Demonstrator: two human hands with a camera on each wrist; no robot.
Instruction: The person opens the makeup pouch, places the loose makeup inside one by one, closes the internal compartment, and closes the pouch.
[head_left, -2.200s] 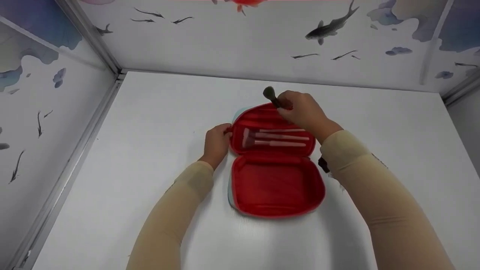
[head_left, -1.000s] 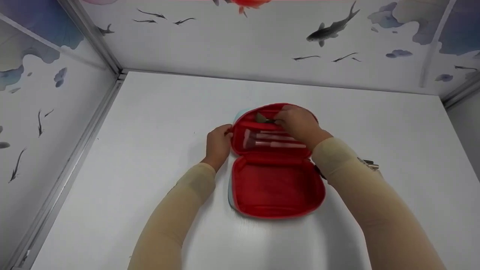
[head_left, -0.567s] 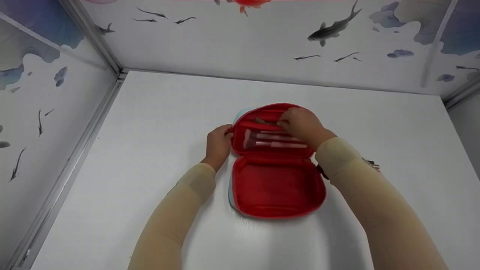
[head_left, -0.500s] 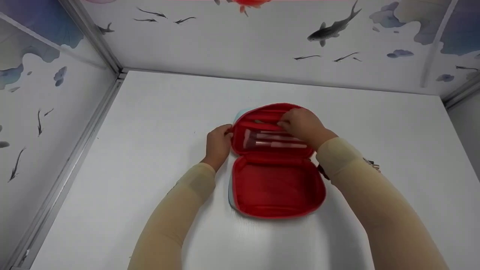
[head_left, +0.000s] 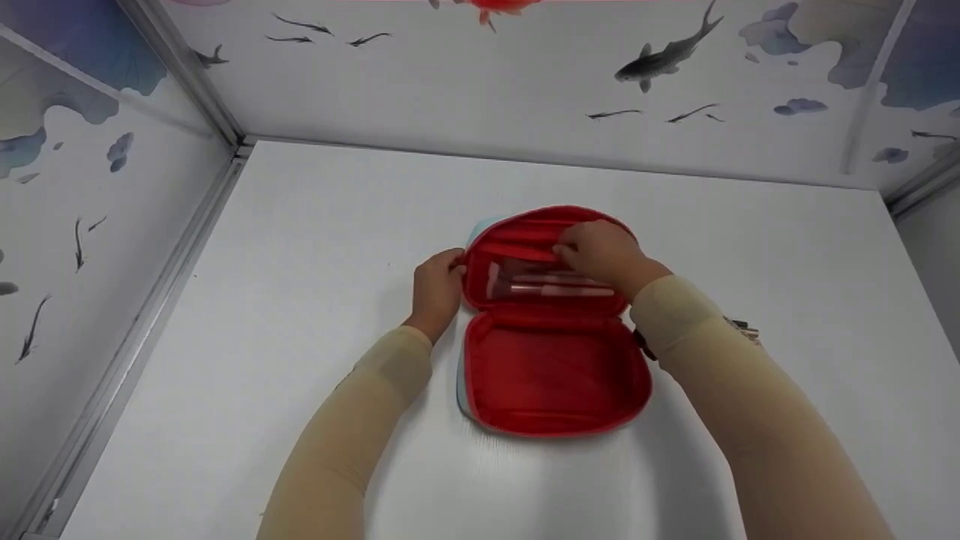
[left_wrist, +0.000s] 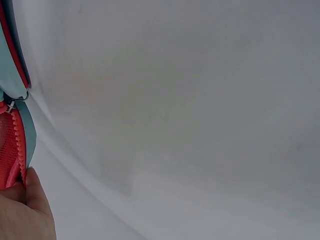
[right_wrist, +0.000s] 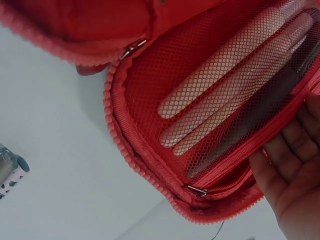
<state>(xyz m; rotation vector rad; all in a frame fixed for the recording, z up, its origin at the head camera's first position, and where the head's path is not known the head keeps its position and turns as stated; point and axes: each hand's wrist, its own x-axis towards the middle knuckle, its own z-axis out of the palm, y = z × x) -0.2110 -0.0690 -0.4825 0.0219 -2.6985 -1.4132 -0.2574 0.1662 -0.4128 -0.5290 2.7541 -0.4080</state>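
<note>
A zip makeup case (head_left: 559, 367) with red lining and a pale blue outside lies unfolded on the white table. Its far half has a red mesh pocket (right_wrist: 145, 95). Three pink-handled makeup brushes (right_wrist: 220, 95) and a dark-handled one (right_wrist: 250, 120) lie behind the mesh. My left hand (head_left: 437, 289) pinches the far half's left rim; the left wrist view shows thumb and finger on the red zip edge (left_wrist: 19, 135). At the pocket's upper band, my right hand (head_left: 600, 251) grips the edge with curled fingers, hiding the brushes' right ends in the head view.
Slim items (head_left: 744, 330), partly hidden by my right sleeve, lie right of the case. A small dark red piece (right_wrist: 92, 69) sticks out beside the hinge. Fish-printed walls (head_left: 480, 90) enclose the table (head_left: 322, 225) at the back and sides.
My right hand brought the dark makeup brush down from above the case into the mesh pocket and let it go. The pocket's upper band has shifted over it. My left hand stays at the rim.
</note>
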